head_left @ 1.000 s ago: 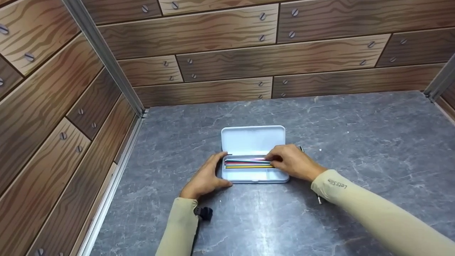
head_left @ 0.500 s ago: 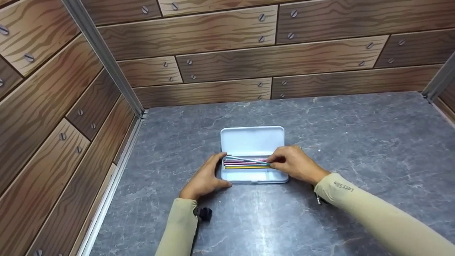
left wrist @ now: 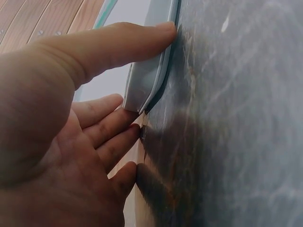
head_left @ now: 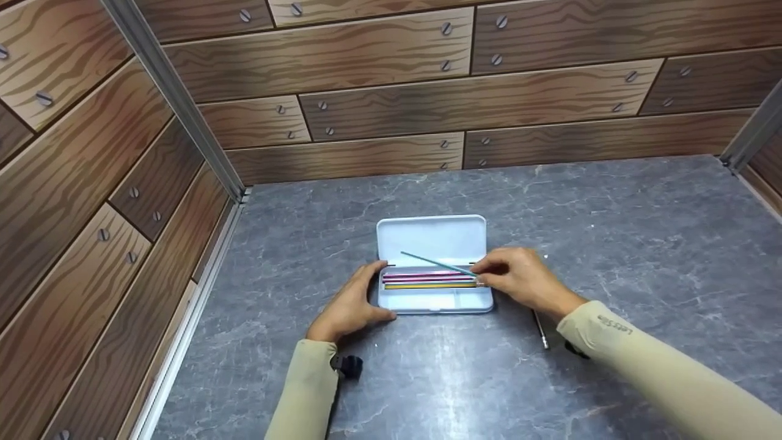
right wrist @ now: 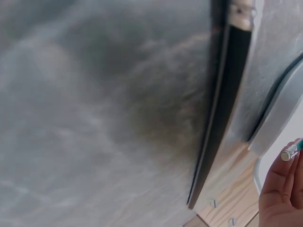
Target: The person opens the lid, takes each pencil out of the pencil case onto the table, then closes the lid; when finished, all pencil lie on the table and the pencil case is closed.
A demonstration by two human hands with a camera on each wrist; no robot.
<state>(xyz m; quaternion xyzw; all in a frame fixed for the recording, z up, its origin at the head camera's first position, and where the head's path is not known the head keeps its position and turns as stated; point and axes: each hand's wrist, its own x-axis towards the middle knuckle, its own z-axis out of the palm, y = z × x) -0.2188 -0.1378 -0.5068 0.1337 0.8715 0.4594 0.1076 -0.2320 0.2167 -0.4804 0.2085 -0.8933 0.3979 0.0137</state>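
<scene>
Head view, right hand: the right hand (head_left: 519, 278) has thumb and fingers clamped on a slim teal pencil (head_left: 437, 263) near one end; the right wrist view shows that silver-banded end jutting out beside the fingers.
Held pencil: slants up and leftward from the right hand, over a pale blue-white rectangular plastic case (head_left: 418, 299); gripping it by the end likely keeps the shaft clear of its neighbours.
Left hand: the left hand (head_left: 351, 305) has thumb and fingers spread apart around the case's left end, thumb at the near edge, a fingertip by the hinge; the pose probably braces the case against sliding.
Case: between the two hands, its lid (head_left: 431, 235) turned to the far side, presumably so the inside stays within reach.
Stored pencils: left of the right fingertips, thin magenta, pale blue and yellow pencils (head_left: 421, 281) lie lengthwise in the rear compartment, whose narrow shape seems to keep them parallel; the count is too fine to tell.
Loose pencil: below the right hand, a dark pencil with a silver end (head_left: 541, 330) lies outside the case, on the grey marbled table (head_left: 317, 244).
Wall: beyond both hands, brown wood-grain panels (head_left: 379, 104).
</scene>
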